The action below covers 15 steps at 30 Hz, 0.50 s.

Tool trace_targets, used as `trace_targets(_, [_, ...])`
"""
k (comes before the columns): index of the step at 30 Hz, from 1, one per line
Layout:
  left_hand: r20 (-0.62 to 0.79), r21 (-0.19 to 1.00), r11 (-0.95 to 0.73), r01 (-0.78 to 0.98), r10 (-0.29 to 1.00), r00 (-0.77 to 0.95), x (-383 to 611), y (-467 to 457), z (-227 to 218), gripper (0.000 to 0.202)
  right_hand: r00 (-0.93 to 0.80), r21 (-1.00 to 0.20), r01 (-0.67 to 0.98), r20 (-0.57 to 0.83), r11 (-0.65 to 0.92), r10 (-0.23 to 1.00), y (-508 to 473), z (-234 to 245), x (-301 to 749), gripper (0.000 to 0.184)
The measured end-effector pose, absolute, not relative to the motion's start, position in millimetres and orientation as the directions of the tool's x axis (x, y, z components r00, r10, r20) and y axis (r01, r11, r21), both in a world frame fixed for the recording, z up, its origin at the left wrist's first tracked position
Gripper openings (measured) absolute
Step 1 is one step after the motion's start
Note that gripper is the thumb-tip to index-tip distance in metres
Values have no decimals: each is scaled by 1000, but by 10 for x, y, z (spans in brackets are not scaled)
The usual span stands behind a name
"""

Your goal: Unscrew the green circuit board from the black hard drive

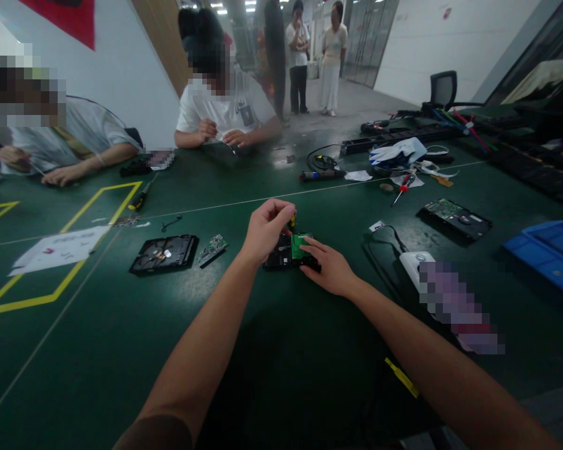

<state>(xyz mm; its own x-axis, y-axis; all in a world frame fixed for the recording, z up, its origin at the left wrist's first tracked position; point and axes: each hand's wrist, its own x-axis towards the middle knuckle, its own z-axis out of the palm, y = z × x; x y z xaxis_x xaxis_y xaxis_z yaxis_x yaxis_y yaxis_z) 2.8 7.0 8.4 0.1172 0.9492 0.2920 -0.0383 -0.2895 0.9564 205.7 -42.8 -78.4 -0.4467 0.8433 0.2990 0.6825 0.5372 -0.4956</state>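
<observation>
A black hard drive (276,257) with a green circuit board (300,245) lies on the table in front of me. My left hand (268,230) is closed in a pinch above the drive, on a small screwdriver (293,220) with yellow and black on its handle. The screwdriver points down at the drive, and its tip is hidden. From the right, my right hand (329,265) grips the drive, fingers on the board and thumb by the near edge. Left of it lie another hard drive (164,253) and a loose circuit board (213,248).
To the right are a third hard drive (456,220), a white power strip (417,265), a blue tray (551,253) and a red screwdriver (405,185). A yellow strip (401,377) lies near my right forearm. Two people sit across the green table (98,350).
</observation>
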Motion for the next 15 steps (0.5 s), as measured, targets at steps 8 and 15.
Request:
trace_targets(8, [302,952,-287,-106,937,173,45,55,99,27,-447,-484,692,296,536,844,-421,-786,2046,50])
trace_targets(15, [238,957,-182,-227,937,256,44,72,86,27,-448,-473,698,297,537,843,-417,-793,2048,51])
